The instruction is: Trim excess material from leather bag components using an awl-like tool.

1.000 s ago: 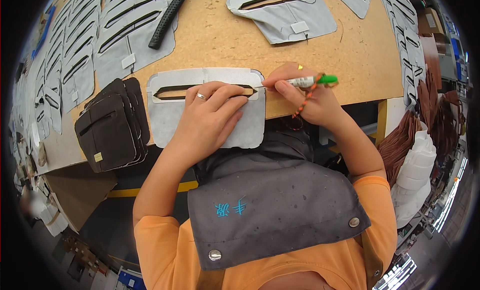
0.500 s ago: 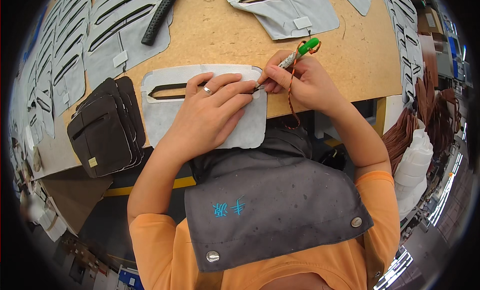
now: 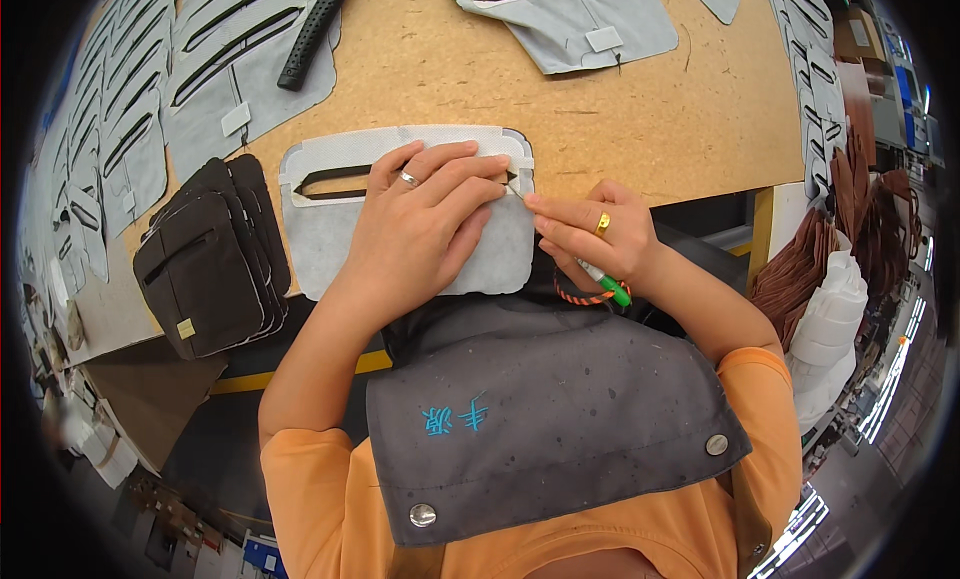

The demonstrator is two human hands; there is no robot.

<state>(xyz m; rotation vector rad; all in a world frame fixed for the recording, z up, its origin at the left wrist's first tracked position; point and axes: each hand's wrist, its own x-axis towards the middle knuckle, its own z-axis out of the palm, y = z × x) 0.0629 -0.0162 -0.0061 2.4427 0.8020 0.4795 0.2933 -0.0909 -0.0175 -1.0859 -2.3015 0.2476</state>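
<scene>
A light grey-white fabric panel (image 3: 325, 241) with a long dark-edged slot (image 3: 335, 183) lies at the table's near edge. My left hand (image 3: 425, 204) rests flat across it, fingers stretched over the slot's right part. In my right hand (image 3: 612, 237) is a slim pen-shaped pointed tool (image 3: 611, 285) with a green end and an orange-black cord. Its thin tip touches or nearly touches the panel at the slot's right end, by my left fingertips. My right fingers hide most of the shaft, so its exact kind cannot be told.
Left of the panel is a stack of dark brown slotted pieces (image 3: 215, 244). Rows of similar grey panels (image 3: 250, 74) cover the table's left side, with a black perforated strip (image 3: 312, 39) on them. Another grey panel (image 3: 560, 29) lies farther back. Brown material (image 3: 800, 254) hangs at right.
My right hand has turned over and dropped lower. The tool's green end, pointing up and away before, now points down toward me. My left hand stays on the panel.
</scene>
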